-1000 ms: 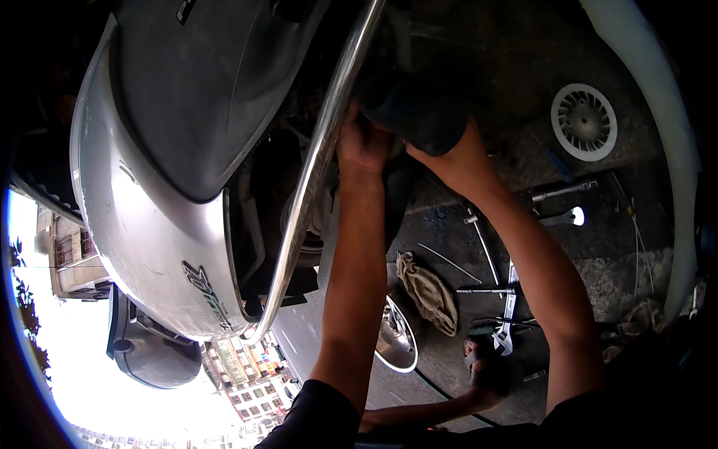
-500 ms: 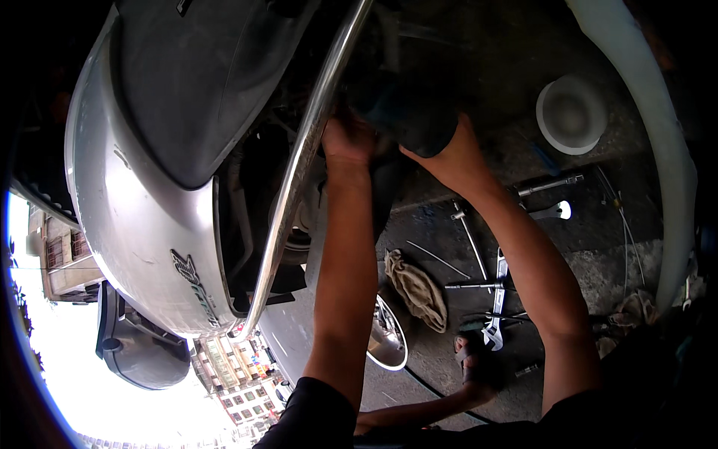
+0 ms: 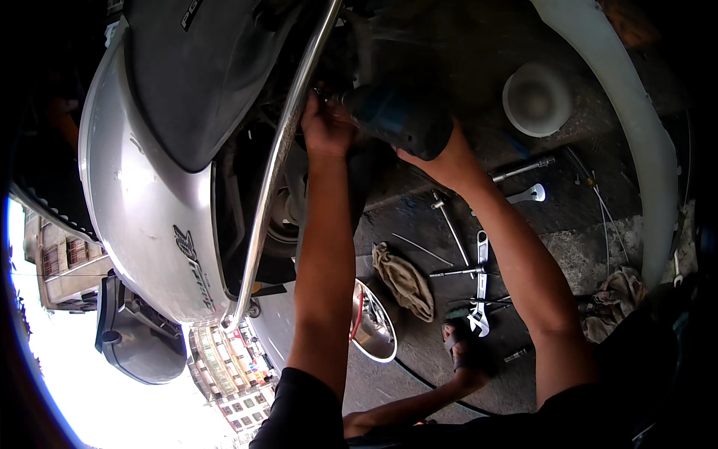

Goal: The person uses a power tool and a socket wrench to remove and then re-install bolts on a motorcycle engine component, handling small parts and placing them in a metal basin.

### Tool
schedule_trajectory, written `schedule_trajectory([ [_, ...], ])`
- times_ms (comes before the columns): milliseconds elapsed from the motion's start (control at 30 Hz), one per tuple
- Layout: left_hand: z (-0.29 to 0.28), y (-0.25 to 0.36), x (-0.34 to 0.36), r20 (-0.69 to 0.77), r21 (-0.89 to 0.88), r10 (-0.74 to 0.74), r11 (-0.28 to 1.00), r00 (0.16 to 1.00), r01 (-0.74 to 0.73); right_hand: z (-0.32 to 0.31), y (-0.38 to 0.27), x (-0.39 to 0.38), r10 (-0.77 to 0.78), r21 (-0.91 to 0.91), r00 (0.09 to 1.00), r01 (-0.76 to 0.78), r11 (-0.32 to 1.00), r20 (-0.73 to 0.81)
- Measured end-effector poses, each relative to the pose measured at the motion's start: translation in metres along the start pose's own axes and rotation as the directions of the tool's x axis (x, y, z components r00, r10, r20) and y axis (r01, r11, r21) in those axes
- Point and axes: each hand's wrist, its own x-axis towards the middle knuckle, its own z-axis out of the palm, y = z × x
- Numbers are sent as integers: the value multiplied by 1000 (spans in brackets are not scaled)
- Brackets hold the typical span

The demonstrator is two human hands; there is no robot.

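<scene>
My right hand [image 3: 437, 153] grips a dark teal-and-black power tool [image 3: 400, 120], held nearly level with its nose pointing left. My left hand [image 3: 325, 127] is closed at the tool's nose, its fingertips around small metal pieces in shadow that I cannot make out. Just left of that hand runs a bent chrome tube [image 3: 273, 172] along a silver scooter body [image 3: 149, 224] with a dark grey inner panel [image 3: 194, 90]. Behind my left forearm, metal parts of the scooter's underside are mostly hidden.
On the dark floor lie a blurred pale round vaned part [image 3: 537, 99], several wrenches [image 3: 482, 277], socket handles [image 3: 450, 228], thin rods, a crumpled rag [image 3: 402, 281] and a steel bowl [image 3: 378, 325]. A sandalled foot [image 3: 460, 348] is below. A long pale panel [image 3: 647, 150] curves along the right.
The whole view has shifted, so floor items sit further left and higher. Both hands and the tool appear further left, and more of the tool's nose and my left fingers shows.
</scene>
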Motion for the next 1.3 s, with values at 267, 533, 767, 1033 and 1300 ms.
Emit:
schedule_trajectory([
  [267,27,20,-61,50,-271,-257,927,965,261,-14,8,-19,124,43,972,-135,990,201],
  [533,33,40,-61,-208,158,-242,948,948,277,38,11,0,-83,-34,994,85,996,65],
  [767,-9,53,-28,182,0,-490,867,853,498,47,19,10,-67,-183,993,84,980,99],
  [1033,-6,48,-29,212,-4,-405,910,889,415,57,32,15,-111,-150,991,121,981,73],
  [1300,-22,58,-31,115,191,-245,956,963,220,50,-1,25,-33,-285,981,87,955,190],
])
